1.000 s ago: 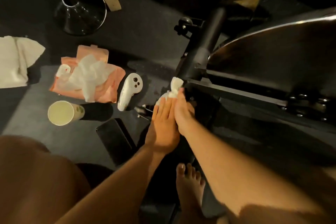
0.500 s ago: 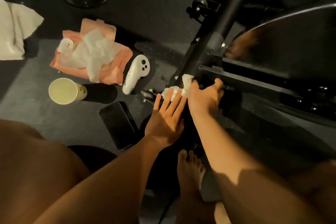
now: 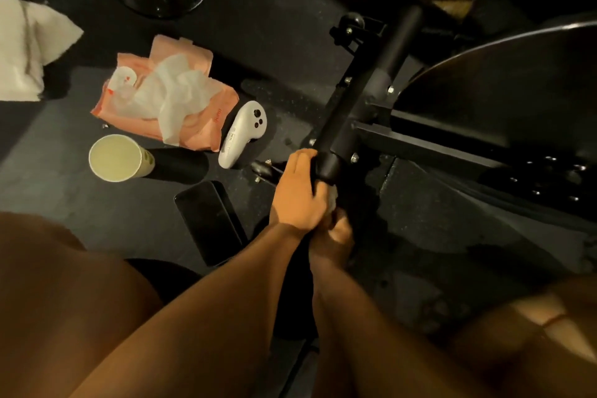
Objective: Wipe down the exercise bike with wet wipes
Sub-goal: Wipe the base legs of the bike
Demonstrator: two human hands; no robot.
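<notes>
I read my left hand as cupped over the near end of the exercise bike's floor bar to steady it, while my right hand, just beneath, pinches the wet wipe against the bar's underside, grip half hidden.

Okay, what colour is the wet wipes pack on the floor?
Peach-pink wet wipes pack with white wipes spilling out, seen in the head view.
</notes>
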